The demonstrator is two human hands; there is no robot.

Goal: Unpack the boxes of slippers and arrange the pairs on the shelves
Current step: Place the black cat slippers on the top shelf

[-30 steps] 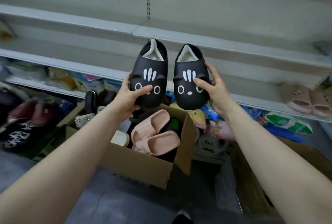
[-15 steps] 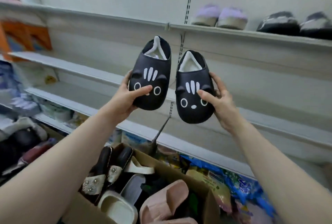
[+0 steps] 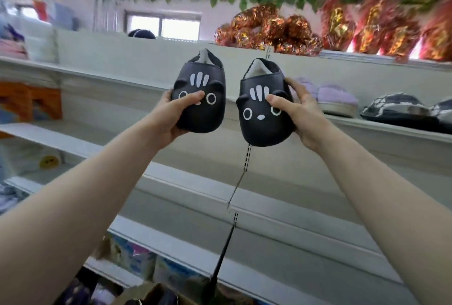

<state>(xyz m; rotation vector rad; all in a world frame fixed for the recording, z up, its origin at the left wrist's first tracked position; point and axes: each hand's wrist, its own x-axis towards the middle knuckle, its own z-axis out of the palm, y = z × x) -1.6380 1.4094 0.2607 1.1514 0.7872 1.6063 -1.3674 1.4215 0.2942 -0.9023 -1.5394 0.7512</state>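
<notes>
Black slippers (image 3: 265, 109) — one per hand (image 3: 168, 114).

A shop — tiered white display shelves (image 3: 186, 182) stocked with slipper pairs (image 3: 335, 99).

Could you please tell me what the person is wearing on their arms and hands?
Nothing that shows: the left hand and right hand are ungloved, with no rings visible, and the left forearm and right forearm are bare to the frame's edge, with no sleeve, watch or bracelet in view.
</notes>
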